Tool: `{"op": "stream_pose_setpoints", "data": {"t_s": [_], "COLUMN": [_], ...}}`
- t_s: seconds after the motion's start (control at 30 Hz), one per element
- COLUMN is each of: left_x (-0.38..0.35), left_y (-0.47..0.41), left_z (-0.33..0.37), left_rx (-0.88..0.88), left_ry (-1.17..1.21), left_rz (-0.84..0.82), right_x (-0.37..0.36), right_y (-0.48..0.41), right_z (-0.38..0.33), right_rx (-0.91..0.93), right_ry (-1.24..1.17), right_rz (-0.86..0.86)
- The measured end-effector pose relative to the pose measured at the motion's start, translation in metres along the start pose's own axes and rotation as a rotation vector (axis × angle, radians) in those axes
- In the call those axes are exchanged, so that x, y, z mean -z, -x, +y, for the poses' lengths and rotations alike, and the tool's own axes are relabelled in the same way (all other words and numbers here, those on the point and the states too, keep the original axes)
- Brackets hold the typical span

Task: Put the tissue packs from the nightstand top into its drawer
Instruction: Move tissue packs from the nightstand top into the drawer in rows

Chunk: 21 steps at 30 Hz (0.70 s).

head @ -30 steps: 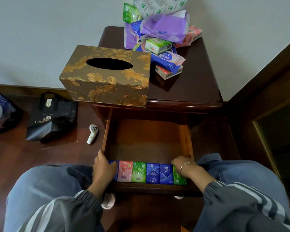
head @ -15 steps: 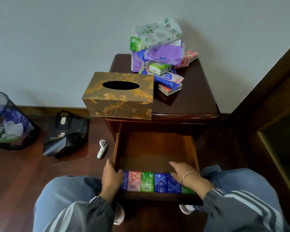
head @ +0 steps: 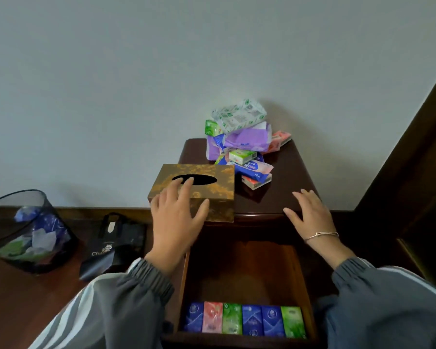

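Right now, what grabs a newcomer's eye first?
The jumbled pile of tissue packs at the back of the nightstand top. Next, the neat row of six packs along the front of the open drawer. Both hands are spread open: the left hand over the gold tissue box, the right hand over the top's right front edge.

My left sleeve [head: 126, 306] and right sleeve [head: 378, 298] are dark grey jacket fabric. Each ends in a gathered elastic cuff [head: 151, 275] and carries white stripes [head: 86, 301] along its length. A thin silver bangle [head: 321, 235] circles the wrist of my right hand [head: 310, 215].
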<state>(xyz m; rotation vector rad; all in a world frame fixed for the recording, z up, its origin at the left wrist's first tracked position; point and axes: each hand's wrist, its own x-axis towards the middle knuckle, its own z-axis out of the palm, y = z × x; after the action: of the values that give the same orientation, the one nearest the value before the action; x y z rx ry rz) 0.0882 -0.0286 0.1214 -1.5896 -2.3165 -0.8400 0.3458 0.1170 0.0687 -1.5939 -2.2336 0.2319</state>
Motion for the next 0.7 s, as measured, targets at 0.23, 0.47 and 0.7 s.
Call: {"op": "stream_pose_setpoints", "data": {"t_s": [0.23, 0.47, 0.7], "left_x": [-0.057, -0.063, -0.023], "left_y": [-0.029, -0.036, -0.059], "left_z": [0.074, 0.064, -0.015], "left_rx": [0.121, 0.075, -0.278], "left_ry": [-0.257, -0.271, -0.127], "left_rz": [-0.373, -0.289, -0.522], "right_x": [-0.038, -0.048, -0.053], "right_y": [-0.034, -0.036, -0.037], "right_z": [-0.001, 0.005, 0.007], "right_rx": [-0.149, -0.150, -0.138], "right_ry": [0.179, 0.203, 0.212], "right_rz": [-0.242, -0.207, -0.181]}}
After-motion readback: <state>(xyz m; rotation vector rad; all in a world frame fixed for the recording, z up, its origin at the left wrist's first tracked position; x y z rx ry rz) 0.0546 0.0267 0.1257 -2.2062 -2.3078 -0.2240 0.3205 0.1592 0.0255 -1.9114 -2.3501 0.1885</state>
